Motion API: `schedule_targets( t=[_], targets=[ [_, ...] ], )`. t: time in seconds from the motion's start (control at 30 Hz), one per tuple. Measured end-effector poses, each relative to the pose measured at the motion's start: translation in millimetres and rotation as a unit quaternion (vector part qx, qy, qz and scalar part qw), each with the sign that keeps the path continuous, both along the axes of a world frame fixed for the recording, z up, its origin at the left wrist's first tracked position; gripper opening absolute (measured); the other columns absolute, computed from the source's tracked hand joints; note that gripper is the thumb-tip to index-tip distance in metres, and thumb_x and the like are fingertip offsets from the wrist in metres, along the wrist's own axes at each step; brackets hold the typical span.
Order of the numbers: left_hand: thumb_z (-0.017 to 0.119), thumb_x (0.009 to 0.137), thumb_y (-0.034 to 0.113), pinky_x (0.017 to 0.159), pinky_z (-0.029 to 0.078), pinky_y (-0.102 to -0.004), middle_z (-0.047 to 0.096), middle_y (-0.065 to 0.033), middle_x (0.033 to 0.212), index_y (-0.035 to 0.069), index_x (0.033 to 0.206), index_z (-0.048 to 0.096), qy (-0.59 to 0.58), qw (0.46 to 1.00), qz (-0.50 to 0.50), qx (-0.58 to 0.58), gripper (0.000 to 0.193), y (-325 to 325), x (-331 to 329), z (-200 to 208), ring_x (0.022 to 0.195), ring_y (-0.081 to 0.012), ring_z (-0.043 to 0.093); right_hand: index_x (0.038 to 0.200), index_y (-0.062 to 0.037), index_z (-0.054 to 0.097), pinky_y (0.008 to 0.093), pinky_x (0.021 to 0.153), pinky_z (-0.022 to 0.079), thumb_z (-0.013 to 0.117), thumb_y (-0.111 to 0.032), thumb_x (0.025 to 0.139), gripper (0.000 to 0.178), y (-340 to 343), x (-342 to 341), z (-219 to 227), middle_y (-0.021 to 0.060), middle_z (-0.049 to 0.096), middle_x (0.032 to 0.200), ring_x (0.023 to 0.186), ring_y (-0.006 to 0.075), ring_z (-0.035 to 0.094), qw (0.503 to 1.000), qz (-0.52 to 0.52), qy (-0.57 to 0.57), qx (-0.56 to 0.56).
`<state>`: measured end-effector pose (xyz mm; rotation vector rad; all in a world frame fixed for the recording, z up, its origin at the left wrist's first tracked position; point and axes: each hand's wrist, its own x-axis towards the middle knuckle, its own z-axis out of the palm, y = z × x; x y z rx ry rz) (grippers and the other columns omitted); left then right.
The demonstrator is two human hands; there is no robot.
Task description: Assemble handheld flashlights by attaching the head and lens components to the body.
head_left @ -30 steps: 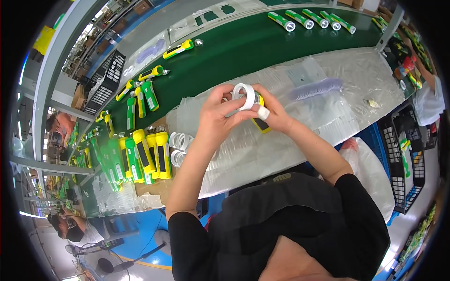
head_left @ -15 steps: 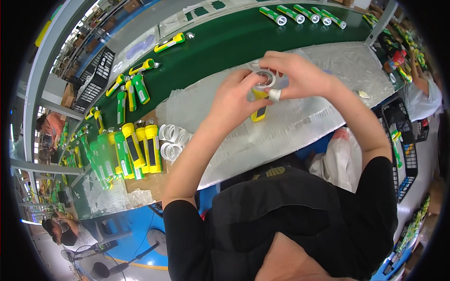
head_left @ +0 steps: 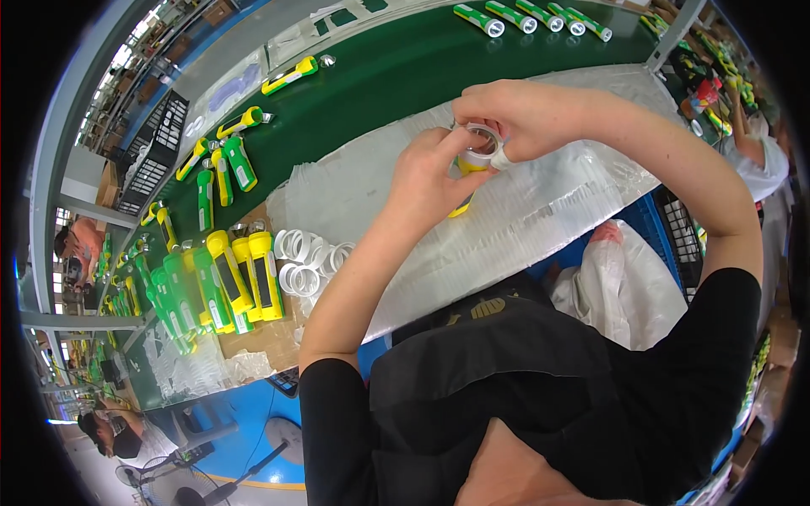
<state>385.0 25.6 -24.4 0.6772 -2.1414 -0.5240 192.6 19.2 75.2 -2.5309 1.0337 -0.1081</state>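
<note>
Over the wrapped worktop, a yellow flashlight (head_left: 461,207) stands head-up between my two hands, its lower body partly hidden behind my left hand. My left hand (head_left: 422,175) is closed round the flashlight's head from the left. A clear-white ring (head_left: 494,133) sits at the top of the head, and the fingers of my right hand (head_left: 533,121) are curled around its rim from the far and right sides. The right thumb wears a white finger cover (head_left: 500,160). To the left of my left forearm lie several loose white rings (head_left: 302,280).
Yellow and green flashlights (head_left: 228,282) lie bunched at the left on cardboard. More rest on the green belt (head_left: 371,93), including a row of green-and-white flashlights (head_left: 531,23) at the far right. A white sack (head_left: 620,278) hangs below the table edge. Other people work at both sides.
My right elbow has swung outward to the right, and the right hand has turned around the ring. Both hands stay at the flashlight's head. The whole view has shifted slightly.
</note>
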Motion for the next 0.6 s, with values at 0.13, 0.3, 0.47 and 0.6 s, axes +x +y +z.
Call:
schedule_targets(
  t=[0.13, 0.3, 0.47, 0.6],
  targets=[
    [0.083, 0.065, 0.010, 0.071, 0.049, -0.0385, 0.063, -0.0076, 0.088, 0.010, 0.099, 0.064, 0.030, 0.999, -0.015, -0.013, 0.038, -3.3, -2.9, -4.9, 0.084, -0.0275, 0.062, 0.091, -0.0030, 0.053, 0.0364, 0.063, 0.046, 0.071, 0.000, 0.063, 0.033, -3.2, -0.5, -7.2, 0.0108, 0.057, 0.083, 0.073, 0.0268, 0.057, 1.000, -0.014, -0.002, -0.003],
    [0.081, 0.066, 0.012, 0.065, 0.046, -0.0392, 0.059, -0.0060, 0.077, 0.013, 0.096, 0.065, 0.069, 0.996, -0.015, -0.059, 0.034, -7.1, -4.9, -9.0, 0.075, -0.0266, 0.058, 0.099, 0.0060, 0.057, 0.0372, 0.067, 0.051, 0.080, -0.030, 0.066, 0.054, 0.3, 2.5, -14.0, 0.0186, 0.065, 0.087, 0.079, 0.0308, 0.065, 0.989, -0.151, -0.004, 0.001],
    [0.081, 0.066, 0.012, 0.064, 0.046, -0.0388, 0.058, -0.0053, 0.074, 0.014, 0.096, 0.065, 0.055, 0.998, 0.015, -0.007, 0.034, -6.2, -1.1, -6.3, 0.073, -0.0255, 0.058, 0.096, 0.0067, 0.059, 0.0393, 0.067, 0.052, 0.079, -0.040, 0.066, 0.058, 6.7, 16.4, -12.2, 0.0193, 0.065, 0.084, 0.078, 0.0321, 0.066, 0.971, -0.231, 0.046, -0.045],
    [0.082, 0.065, 0.012, 0.064, 0.046, -0.0392, 0.057, -0.0051, 0.074, 0.014, 0.096, 0.065, 0.085, 0.996, 0.010, -0.035, 0.035, -10.6, -1.1, -6.9, 0.072, -0.0254, 0.058, 0.089, 0.0027, 0.062, 0.0410, 0.067, 0.051, 0.076, -0.047, 0.067, 0.056, -8.9, -8.0, -25.9, 0.0183, 0.066, 0.082, 0.077, 0.0325, 0.066, 0.977, 0.016, -0.179, -0.114]
  ],
)
